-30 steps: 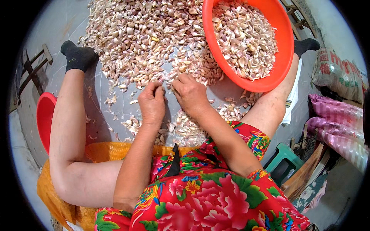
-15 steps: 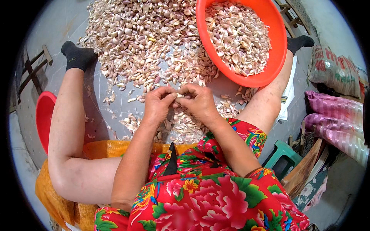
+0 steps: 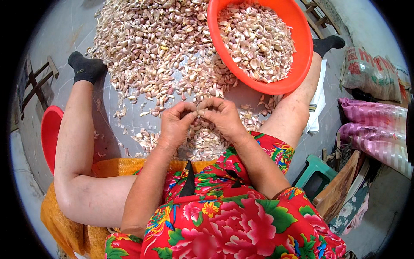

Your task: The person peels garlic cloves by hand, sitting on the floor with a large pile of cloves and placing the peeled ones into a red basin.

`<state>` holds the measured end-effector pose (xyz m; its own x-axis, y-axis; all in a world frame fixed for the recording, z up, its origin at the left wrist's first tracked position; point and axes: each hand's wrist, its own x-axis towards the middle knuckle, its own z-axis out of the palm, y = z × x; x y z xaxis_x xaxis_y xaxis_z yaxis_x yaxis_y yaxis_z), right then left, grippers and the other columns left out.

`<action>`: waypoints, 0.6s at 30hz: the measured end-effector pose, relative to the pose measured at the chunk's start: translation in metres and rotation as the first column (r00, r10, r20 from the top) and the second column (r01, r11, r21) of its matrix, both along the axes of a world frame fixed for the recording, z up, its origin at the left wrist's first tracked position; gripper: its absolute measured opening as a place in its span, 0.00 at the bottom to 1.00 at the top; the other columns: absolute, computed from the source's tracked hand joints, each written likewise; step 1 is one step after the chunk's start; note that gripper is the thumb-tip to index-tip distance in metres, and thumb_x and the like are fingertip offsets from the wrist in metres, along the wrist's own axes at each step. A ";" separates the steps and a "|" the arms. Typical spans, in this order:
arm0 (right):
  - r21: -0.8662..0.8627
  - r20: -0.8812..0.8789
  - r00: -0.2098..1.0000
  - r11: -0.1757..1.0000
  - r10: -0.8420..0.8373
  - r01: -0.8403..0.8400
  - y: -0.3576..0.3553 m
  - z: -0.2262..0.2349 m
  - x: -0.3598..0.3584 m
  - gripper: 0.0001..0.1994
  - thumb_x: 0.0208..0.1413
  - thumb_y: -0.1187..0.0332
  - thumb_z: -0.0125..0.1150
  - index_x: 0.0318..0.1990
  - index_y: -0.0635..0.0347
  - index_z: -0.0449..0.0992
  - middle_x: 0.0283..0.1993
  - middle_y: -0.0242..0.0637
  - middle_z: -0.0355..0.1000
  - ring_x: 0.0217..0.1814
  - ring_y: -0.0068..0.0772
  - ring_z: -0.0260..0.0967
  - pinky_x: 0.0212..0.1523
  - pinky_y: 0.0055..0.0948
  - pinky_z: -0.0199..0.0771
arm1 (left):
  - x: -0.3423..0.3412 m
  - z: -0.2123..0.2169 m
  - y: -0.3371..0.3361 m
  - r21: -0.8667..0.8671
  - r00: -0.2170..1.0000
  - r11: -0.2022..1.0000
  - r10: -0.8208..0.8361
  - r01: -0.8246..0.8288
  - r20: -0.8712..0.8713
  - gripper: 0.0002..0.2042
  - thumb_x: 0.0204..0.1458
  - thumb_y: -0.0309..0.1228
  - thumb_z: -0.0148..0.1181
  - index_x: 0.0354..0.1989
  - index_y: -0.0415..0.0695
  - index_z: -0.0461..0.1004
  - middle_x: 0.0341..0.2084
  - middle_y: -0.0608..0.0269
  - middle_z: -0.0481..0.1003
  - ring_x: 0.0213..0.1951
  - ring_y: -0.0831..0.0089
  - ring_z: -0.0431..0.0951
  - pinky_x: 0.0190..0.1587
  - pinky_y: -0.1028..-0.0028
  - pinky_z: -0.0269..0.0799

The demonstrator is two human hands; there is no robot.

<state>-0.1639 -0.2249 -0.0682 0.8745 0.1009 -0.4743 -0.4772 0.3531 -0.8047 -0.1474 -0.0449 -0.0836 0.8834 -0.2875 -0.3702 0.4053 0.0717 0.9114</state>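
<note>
My left hand (image 3: pixel 177 123) and my right hand (image 3: pixel 222 117) meet fingertip to fingertip above the floor between my legs. Both are closed in a pinch on a garlic clove, of which the fingers hide nearly everything. Just below the hands lies a small heap of cloves and papery skins (image 3: pixel 207 144). Beyond them a broad pile of unpeeled garlic cloves (image 3: pixel 151 52) spreads over the grey floor. To the right of that pile, an orange-red basin (image 3: pixel 302 56) holds many more cloves.
A red basin (image 3: pixel 48 138) stands beside my left leg. Orange woven sacking (image 3: pixel 116 168) lies under me. At the right are a green plastic stool (image 3: pixel 317 172), a wooden board (image 3: pixel 338 185), pink striped bags (image 3: pixel 371 125) and a filled woven sack (image 3: pixel 371 73). A wooden frame (image 3: pixel 39 84) is far left.
The pale clove that showed between my fingertips is now mostly covered by them. My hands stay pinched together. The whole view has shifted slightly, moving the orange-red basin leftward in it.
</note>
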 end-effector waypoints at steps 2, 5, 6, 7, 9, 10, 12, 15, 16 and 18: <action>-0.099 -0.015 0.995 0.990 0.095 -0.096 -0.001 0.002 0.001 0.05 0.61 0.78 0.63 0.41 0.71 0.78 0.36 0.37 0.79 0.34 0.27 0.80 0.37 0.25 0.83 | -0.004 -0.002 -0.002 -0.026 0.992 0.999 0.024 -0.027 -0.124 0.04 0.60 0.19 0.58 0.40 0.37 0.79 0.29 0.65 0.80 0.29 0.80 0.79 0.33 0.78 0.77; -0.554 0.134 0.973 0.829 0.186 -0.083 -0.004 -0.006 -0.002 0.06 0.56 0.80 0.64 0.41 0.66 0.79 0.35 0.38 0.79 0.37 0.28 0.80 0.39 0.27 0.79 | -0.007 -0.016 -0.009 -0.024 0.979 0.996 0.084 -0.090 -0.185 0.05 0.62 0.20 0.56 0.41 0.37 0.79 0.29 0.66 0.79 0.29 0.81 0.78 0.32 0.79 0.75; -0.721 0.176 0.953 0.691 0.245 -0.045 -0.006 -0.006 -0.003 0.07 0.54 0.80 0.64 0.40 0.65 0.80 0.35 0.39 0.79 0.38 0.28 0.80 0.40 0.29 0.79 | -0.006 -0.022 -0.011 -0.017 0.976 0.993 0.109 -0.114 -0.186 0.05 0.62 0.20 0.55 0.41 0.36 0.78 0.29 0.66 0.78 0.29 0.81 0.77 0.33 0.79 0.75; -0.737 0.239 0.942 0.676 0.237 0.017 -0.003 0.008 -0.004 0.08 0.52 0.81 0.64 0.40 0.63 0.80 0.35 0.39 0.78 0.39 0.30 0.79 0.40 0.30 0.78 | -0.005 -0.024 -0.008 0.043 0.981 0.989 0.144 -0.139 -0.129 0.05 0.63 0.21 0.55 0.41 0.37 0.78 0.30 0.66 0.79 0.30 0.81 0.78 0.34 0.79 0.75; -0.748 0.365 0.903 0.649 0.228 0.139 0.000 0.065 0.000 0.10 0.49 0.82 0.64 0.39 0.61 0.80 0.36 0.40 0.78 0.40 0.34 0.79 0.42 0.33 0.77 | 0.000 -0.026 -0.001 0.165 0.978 0.965 0.208 -0.204 -0.007 0.04 0.64 0.23 0.55 0.41 0.39 0.77 0.31 0.67 0.79 0.33 0.80 0.79 0.36 0.79 0.76; -0.757 0.520 0.814 0.580 0.258 0.299 -0.007 0.080 0.004 0.10 0.49 0.82 0.64 0.39 0.60 0.80 0.37 0.40 0.78 0.40 0.36 0.78 0.42 0.33 0.78 | 0.003 -0.025 -0.001 0.209 0.976 0.954 0.209 -0.217 0.057 0.04 0.64 0.23 0.55 0.42 0.38 0.77 0.31 0.67 0.79 0.33 0.80 0.79 0.35 0.79 0.75; -0.732 0.680 0.642 0.392 0.354 0.558 -0.030 0.103 0.020 0.10 0.49 0.82 0.65 0.39 0.60 0.80 0.38 0.40 0.78 0.40 0.40 0.78 0.42 0.34 0.78 | 0.012 -0.024 -0.003 0.289 0.964 0.927 0.192 -0.239 0.183 0.04 0.64 0.23 0.55 0.42 0.38 0.77 0.32 0.67 0.78 0.32 0.81 0.78 0.35 0.79 0.74; -0.714 0.670 0.634 0.102 0.386 0.692 -0.057 0.112 0.048 0.13 0.48 0.80 0.67 0.43 0.60 0.79 0.43 0.41 0.78 0.46 0.44 0.77 0.49 0.39 0.76 | 0.022 -0.029 -0.009 0.402 0.919 0.879 0.095 -0.258 0.383 0.05 0.62 0.21 0.56 0.44 0.38 0.76 0.38 0.64 0.77 0.31 0.79 0.77 0.34 0.77 0.74; -0.678 0.652 0.614 -0.020 0.445 0.734 -0.062 0.114 0.055 0.13 0.49 0.79 0.67 0.44 0.61 0.79 0.45 0.41 0.78 0.48 0.45 0.76 0.51 0.40 0.75 | 0.025 -0.025 -0.012 0.440 0.886 0.851 0.060 -0.286 0.460 0.06 0.62 0.21 0.56 0.44 0.38 0.76 0.39 0.63 0.77 0.32 0.79 0.77 0.34 0.77 0.74; -0.753 0.634 0.643 0.157 0.429 0.639 -0.053 0.112 0.038 0.15 0.51 0.77 0.67 0.48 0.61 0.78 0.50 0.44 0.77 0.55 0.48 0.73 0.57 0.43 0.72 | 0.032 -0.020 -0.020 0.455 0.824 0.829 0.010 -0.323 0.567 0.10 0.59 0.20 0.57 0.49 0.39 0.75 0.46 0.56 0.75 0.43 0.64 0.77 0.45 0.68 0.74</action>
